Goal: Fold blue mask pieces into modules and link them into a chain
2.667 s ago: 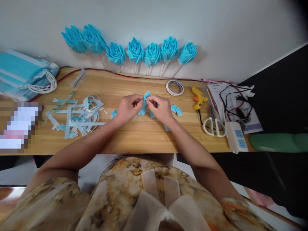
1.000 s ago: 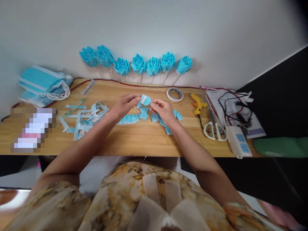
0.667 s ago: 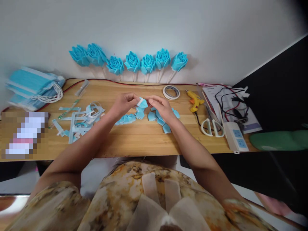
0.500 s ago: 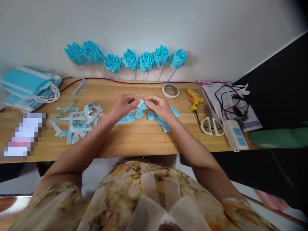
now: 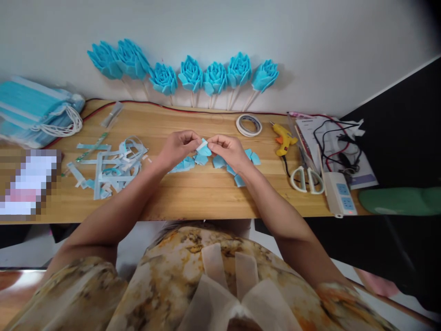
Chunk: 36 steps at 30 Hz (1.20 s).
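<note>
Between my two hands is a small blue fabric piece with a white strip along its upper left edge. My left hand pinches it from the left, fingers closed. From the other side my right hand grips its right edge between thumb and fingertips. Below my left hand lie several cut blue pieces in a loose cluster. More blue pieces are scattered under and beside my right hand, partly covered by it.
Blue fabric roses on sticks lean against the wall. Left are face masks, cut strips and a blurred phone. Right lie a tape roll, yellow glue gun, scissors, power strip and green bottle.
The camera view has shifted and tilted slightly. Both hands keep hold of the blue piece, and a little more of it shows between the fingertips.
</note>
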Tool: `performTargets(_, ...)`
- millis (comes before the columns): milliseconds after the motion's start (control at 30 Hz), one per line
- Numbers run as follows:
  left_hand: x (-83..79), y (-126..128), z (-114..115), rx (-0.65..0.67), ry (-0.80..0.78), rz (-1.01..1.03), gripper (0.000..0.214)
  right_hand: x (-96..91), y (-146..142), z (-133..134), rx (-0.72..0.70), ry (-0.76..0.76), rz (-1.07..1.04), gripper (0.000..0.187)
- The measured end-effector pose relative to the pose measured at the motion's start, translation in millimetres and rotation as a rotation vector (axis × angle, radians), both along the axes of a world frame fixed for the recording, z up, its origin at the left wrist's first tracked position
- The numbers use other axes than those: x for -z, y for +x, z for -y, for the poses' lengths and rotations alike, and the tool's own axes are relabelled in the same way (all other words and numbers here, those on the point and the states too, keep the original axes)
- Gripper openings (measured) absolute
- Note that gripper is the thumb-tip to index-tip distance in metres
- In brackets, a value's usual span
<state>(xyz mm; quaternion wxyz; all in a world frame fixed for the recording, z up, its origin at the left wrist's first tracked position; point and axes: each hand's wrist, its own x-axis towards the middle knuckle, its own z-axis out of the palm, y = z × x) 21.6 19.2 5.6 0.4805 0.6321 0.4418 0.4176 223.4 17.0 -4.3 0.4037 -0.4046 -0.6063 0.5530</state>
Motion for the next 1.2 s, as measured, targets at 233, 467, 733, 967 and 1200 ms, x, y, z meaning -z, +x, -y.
performTargets(233,0.8,1,1,-0.155,0.224,-0.013,0.015,3.6,-1,0,0.147,0.166,0.038,0.024)
performTargets(467,3.4,5,8,-0.216,0.62,-0.189,0.014,4.4,-5,6,0.341,0.491,0.24,0.015)
performTargets(733,14.0,8,6,-0.205,0.642,-0.28,0.008,8.6,-8,8,0.33,0.636,0.33,0.013)
performTargets(967,15.6,10,8,-0.216,0.59,-0.292,0.007,12.4,-7,8,0.351,0.789,0.464,0.015)
performTargets(1200,19.2,14,10,-0.237,0.417,-0.146,0.004,13.6,-7,9,0.353,0.867,0.546,0.016)
